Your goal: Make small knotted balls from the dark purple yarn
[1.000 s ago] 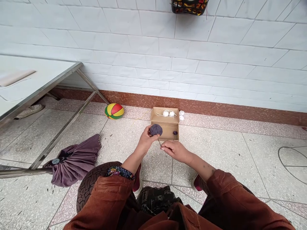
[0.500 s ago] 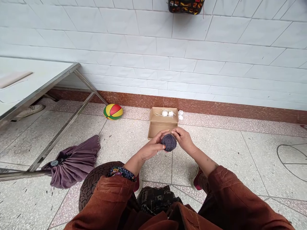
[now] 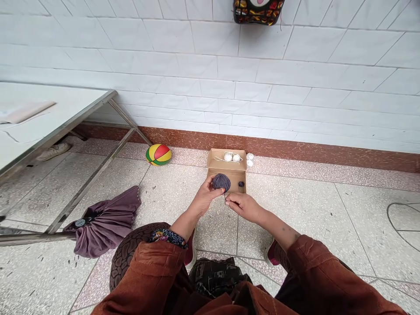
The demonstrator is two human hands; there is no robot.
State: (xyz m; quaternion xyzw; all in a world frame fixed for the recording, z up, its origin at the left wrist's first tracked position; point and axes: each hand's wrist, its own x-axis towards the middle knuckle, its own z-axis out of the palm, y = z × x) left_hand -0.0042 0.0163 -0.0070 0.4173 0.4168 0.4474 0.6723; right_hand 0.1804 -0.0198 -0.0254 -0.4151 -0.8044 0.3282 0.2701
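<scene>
My left hand is closed around a dark purple-grey ball of yarn, held above an open cardboard box. From the ball's underside a short length of yarn runs to my right hand, whose thumb and fingers pinch it just below and to the right. A smaller dark ball of yarn shows in the near half of the box, with a strand coming off it. In the box's far half sit two white balls with loose white string about them.
Small white round pieces lie right of the box. A coloured ball rests by the wall, a folded purple umbrella by the metal-framed table. A patterned black bag is at the top; a wire frame lies right.
The yarn ball has moved slightly left and up. My right hand has dropped from the ball's top to below it, drawing the strand down. The small dark ball has come into view.
</scene>
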